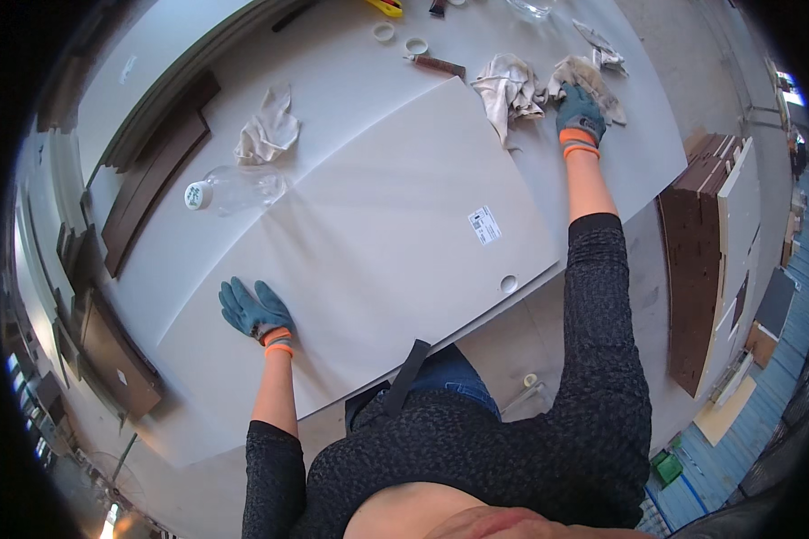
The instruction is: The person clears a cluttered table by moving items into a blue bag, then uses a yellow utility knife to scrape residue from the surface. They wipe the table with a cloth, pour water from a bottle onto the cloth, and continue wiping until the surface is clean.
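Note:
A large pale panel (377,225) lies flat on the white work table, with a white printed label (484,225) and a round hole (509,284) near its right end. My left hand (253,310), in a teal glove with an orange cuff, rests on the panel's left part, fingers spread and holding nothing. Beyond the panel's right end, my right hand (581,117) in a matching glove has its fingers closed on a stained beige rag (608,97). Beside that lies a crumpled whitish rag (507,88), partly over the panel's edge.
A clear plastic bottle (243,189) lies by a white cloth (270,128). At the back are a brown tube (438,66), two small round lids and a yellow tool (386,7). Stacked brown boards (692,260) stand right of the table; dark strips (157,171) lie left.

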`<state>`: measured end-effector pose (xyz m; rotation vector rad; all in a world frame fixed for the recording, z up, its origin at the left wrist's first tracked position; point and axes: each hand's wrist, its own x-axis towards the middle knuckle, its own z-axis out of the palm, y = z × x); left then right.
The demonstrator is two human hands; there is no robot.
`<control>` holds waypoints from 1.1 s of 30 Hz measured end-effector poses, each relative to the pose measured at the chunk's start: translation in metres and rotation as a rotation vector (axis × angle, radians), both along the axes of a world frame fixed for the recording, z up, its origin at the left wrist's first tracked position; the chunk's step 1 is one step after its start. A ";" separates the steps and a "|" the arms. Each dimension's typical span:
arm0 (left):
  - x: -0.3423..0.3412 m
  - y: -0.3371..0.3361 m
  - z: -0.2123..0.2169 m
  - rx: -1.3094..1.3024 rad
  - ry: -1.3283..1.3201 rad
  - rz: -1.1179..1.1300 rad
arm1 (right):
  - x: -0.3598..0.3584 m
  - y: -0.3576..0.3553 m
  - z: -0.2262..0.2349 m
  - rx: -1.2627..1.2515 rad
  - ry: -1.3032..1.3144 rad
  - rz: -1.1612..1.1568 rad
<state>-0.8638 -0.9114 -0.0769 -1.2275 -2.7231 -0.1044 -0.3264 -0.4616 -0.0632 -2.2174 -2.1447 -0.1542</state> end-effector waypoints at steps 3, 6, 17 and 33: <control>0.000 0.005 -0.009 0.027 -0.002 -0.019 | 0.017 0.005 0.010 0.093 0.159 -0.114; 0.002 0.002 -0.008 0.027 0.000 -0.019 | 0.028 -0.016 0.028 0.279 0.457 -0.177; 0.001 -0.001 -0.003 -0.013 -0.026 0.052 | -0.028 -0.107 0.073 -0.269 1.725 0.240; 0.002 0.003 -0.004 -0.002 -0.128 0.053 | -0.165 -0.245 0.114 -0.179 1.705 -0.041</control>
